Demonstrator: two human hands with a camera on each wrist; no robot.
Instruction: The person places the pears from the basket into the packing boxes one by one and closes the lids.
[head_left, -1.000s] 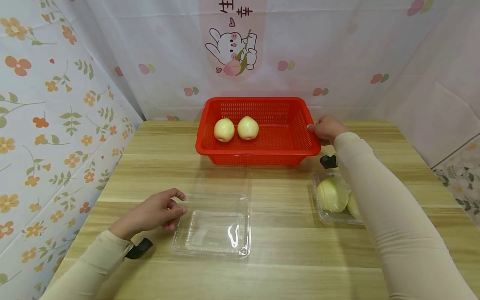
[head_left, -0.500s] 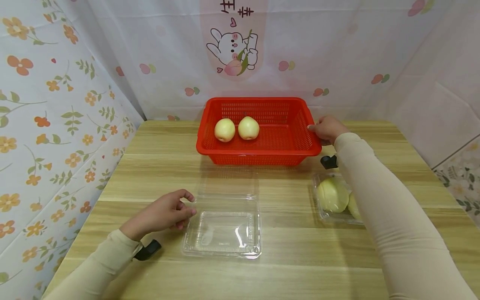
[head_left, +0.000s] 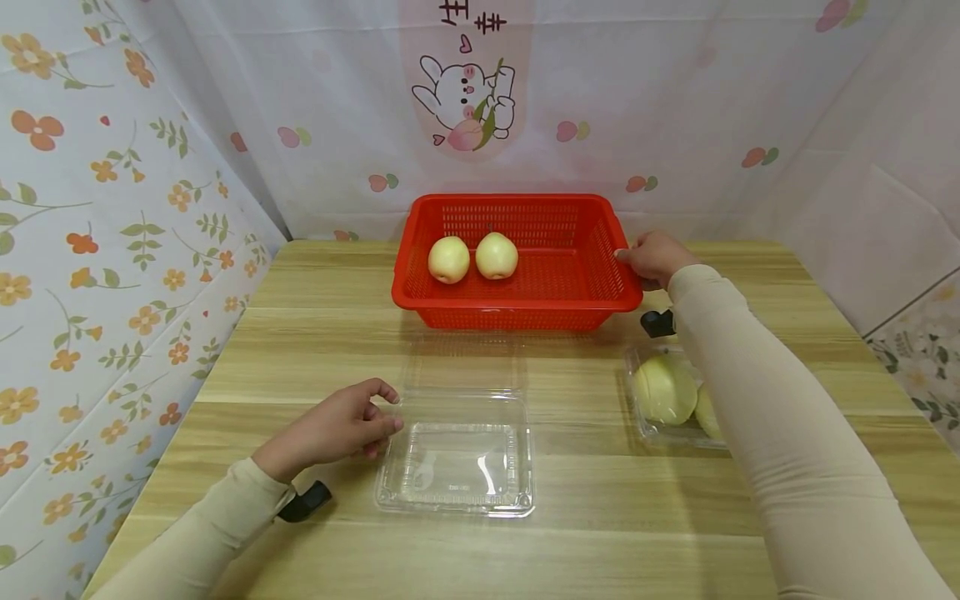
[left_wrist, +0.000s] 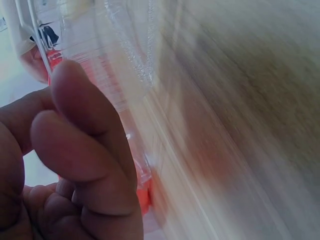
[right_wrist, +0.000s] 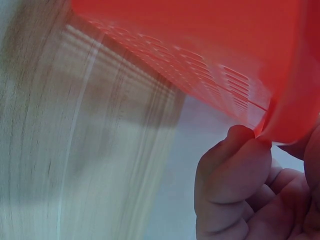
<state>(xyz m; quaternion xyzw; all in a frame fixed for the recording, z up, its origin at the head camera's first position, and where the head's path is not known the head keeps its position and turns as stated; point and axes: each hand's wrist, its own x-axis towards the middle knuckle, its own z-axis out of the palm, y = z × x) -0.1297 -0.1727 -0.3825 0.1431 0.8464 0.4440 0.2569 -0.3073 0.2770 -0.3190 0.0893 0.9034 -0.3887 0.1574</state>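
A clear plastic clamshell box [head_left: 460, 463] lies opened on the table, its lid [head_left: 463, 360] folded back towards the basket. At its left edge my left hand [head_left: 339, 427] holds the rim with bent fingers [left_wrist: 75, 155]; the exact contact is partly hidden. Further back stands a red plastic basket [head_left: 517, 319]. My right hand [head_left: 657, 258] grips its right rim, thumb on top and fingers [right_wrist: 230, 185] below. Two pale yellow round fruits, a left one [head_left: 448, 260] and a right one [head_left: 497, 256], sit in the basket's left half.
A second clear box [head_left: 639, 417], holding pale fruits [head_left: 666, 392], stands right of centre, partly hidden under my right sleeve [head_left: 787, 450]. The wooden table [head_left: 585, 533] meets a white printed curtain [head_left: 315, 167] at the back and a floral one on the left.
My left hand and the opened clamshell box have shifted right together, more slowly in the last half second. The right hand and the basket have stayed in place.
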